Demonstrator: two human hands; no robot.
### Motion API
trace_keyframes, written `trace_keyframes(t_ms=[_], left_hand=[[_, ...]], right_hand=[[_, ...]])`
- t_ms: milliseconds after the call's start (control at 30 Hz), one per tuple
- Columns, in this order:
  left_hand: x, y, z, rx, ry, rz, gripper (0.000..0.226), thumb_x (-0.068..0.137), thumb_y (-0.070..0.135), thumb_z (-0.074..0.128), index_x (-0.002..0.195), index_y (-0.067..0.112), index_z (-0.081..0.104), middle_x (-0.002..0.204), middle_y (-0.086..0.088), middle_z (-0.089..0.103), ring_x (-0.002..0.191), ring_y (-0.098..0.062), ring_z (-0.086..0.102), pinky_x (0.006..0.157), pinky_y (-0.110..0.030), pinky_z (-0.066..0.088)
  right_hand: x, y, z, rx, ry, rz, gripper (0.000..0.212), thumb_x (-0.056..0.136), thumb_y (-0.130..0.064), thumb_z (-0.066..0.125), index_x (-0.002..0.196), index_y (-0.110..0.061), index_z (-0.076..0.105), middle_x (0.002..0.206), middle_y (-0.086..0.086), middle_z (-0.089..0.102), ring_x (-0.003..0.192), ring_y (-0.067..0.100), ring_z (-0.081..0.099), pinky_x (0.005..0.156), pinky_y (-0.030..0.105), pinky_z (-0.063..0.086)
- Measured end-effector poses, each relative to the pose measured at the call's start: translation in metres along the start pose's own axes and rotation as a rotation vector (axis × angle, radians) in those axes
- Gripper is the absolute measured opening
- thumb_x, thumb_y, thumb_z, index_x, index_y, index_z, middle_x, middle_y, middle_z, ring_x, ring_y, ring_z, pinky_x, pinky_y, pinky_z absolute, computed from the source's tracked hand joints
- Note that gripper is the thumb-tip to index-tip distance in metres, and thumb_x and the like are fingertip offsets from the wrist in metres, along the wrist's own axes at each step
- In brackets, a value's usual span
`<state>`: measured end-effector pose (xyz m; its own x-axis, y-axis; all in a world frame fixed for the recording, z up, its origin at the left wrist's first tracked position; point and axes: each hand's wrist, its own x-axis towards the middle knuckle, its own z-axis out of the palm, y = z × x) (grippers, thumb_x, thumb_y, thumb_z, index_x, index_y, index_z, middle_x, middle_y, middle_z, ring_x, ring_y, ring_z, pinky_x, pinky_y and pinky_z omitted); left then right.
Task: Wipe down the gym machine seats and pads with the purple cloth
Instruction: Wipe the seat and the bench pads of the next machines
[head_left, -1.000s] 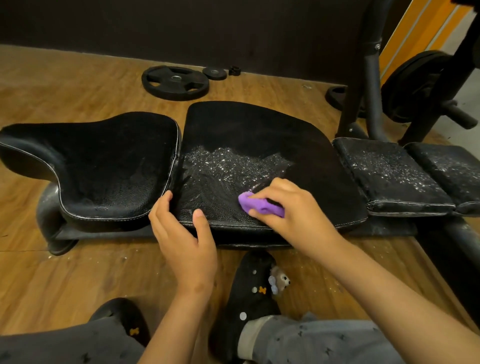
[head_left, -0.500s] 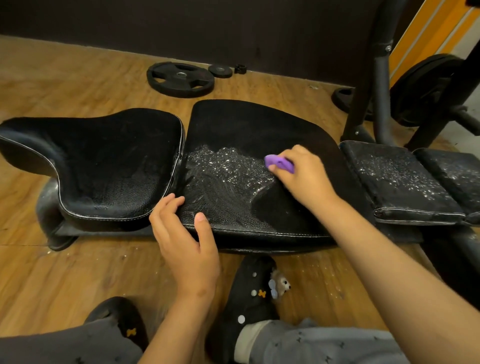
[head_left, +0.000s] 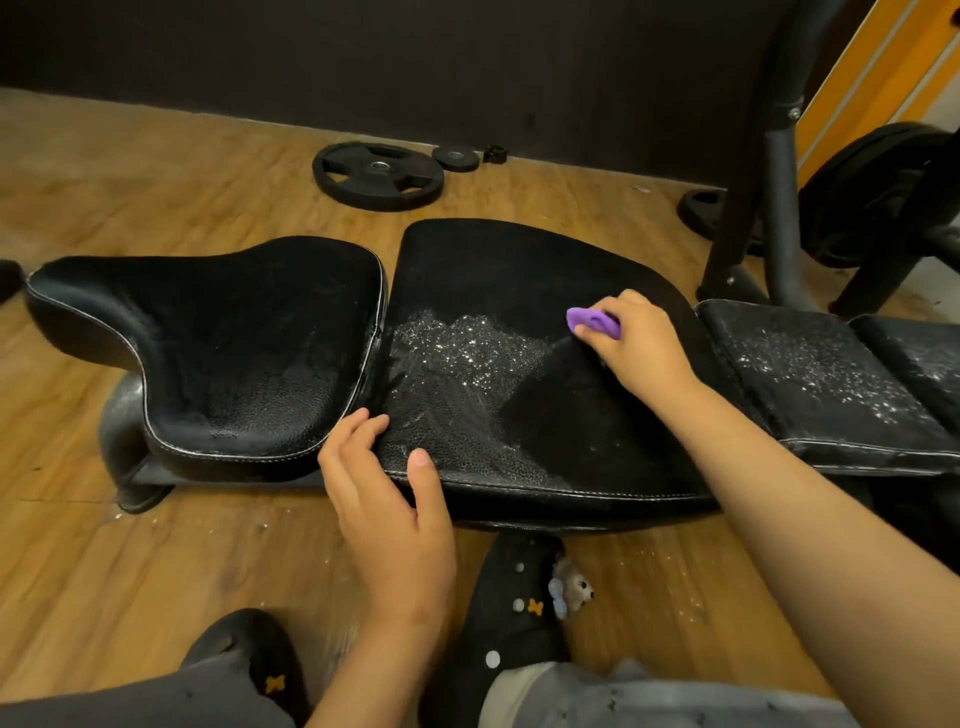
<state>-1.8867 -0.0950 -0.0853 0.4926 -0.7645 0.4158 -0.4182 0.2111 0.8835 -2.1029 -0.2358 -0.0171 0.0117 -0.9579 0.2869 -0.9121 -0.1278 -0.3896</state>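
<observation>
Fingers (head_left: 358, 426) of left hand (head_left: 395, 530), relaxed, nearly straight, are rested on near edge of middle pad (head_left: 519, 260): pebbled black vinyl, white-stitched, beaded with droplets (head_left: 467, 338). Purple cloth (head_left: 592, 322), bunched, is pinched by right hand (head_left: 639, 348) against pad's far right. Rectangular pad (head_left: 810, 374), speckled, is set alongside.

Large weight plate (head_left: 378, 176) on wooden floor (head_left: 130, 182), small plate (head_left: 455, 158) beside it, black slipper (head_left: 514, 613) with charms, dark wall (head_left: 363, 62)

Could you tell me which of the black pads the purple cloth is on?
The wide middle pad, between the curved seat and the narrow speckled pad; the right hand holds the purple cloth on it.
</observation>
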Motion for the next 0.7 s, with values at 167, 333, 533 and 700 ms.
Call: trace_keyframes(t_ms=[167, 333, 533, 700], left_hand=[[0.000, 0.001, 0.002, 0.000, 0.001, -0.026, 0.044, 0.092, 0.034, 0.038, 0.126, 0.007, 0.047, 0.135, -0.001, 0.038, 0.128, -0.014, 0.039, 0.106, -0.025, 0.030], [0.001, 0.000, 0.001, -0.005, 0.015, -0.016, 0.043, 0.092, 0.034, 0.039, 0.126, 0.008, 0.047, 0.131, 0.006, 0.036, 0.126, -0.016, 0.041, 0.106, -0.030, 0.032], [0.001, 0.001, 0.000, -0.007, 0.009, -0.025, 0.043, 0.092, 0.034, 0.039, 0.125, 0.008, 0.049, 0.131, 0.006, 0.037, 0.125, -0.012, 0.040, 0.104, -0.012, 0.026], [0.002, 0.001, -0.002, 0.007, -0.019, -0.024, 0.044, 0.092, 0.035, 0.039, 0.126, 0.009, 0.049, 0.132, 0.008, 0.036, 0.126, -0.010, 0.039, 0.104, -0.009, 0.024]], right_hand=[[-0.019, -0.036, 0.012, 0.025, 0.005, -0.145, 0.016, 0.088, -0.024, 0.067, 0.092, -0.009, 0.066, 0.087, 0.000, 0.046, 0.085, 0.024, 0.053, 0.067, 0.026, 0.028], [-0.082, -0.086, -0.002, 0.183, -0.216, -0.467, 0.015, 0.087, -0.024, 0.069, 0.094, -0.012, 0.068, 0.086, -0.003, 0.047, 0.083, 0.012, 0.046, 0.068, 0.022, 0.035], [-0.054, -0.070, 0.000, 0.186, -0.248, -0.484, 0.021, 0.087, -0.030, 0.066, 0.094, -0.011, 0.069, 0.083, -0.001, 0.049, 0.078, 0.010, 0.047, 0.068, 0.020, 0.034], [0.009, -0.055, 0.019, 0.092, -0.110, -0.216, 0.016, 0.090, -0.026, 0.065, 0.095, -0.011, 0.067, 0.088, 0.000, 0.048, 0.080, 0.014, 0.049, 0.070, 0.026, 0.035]])
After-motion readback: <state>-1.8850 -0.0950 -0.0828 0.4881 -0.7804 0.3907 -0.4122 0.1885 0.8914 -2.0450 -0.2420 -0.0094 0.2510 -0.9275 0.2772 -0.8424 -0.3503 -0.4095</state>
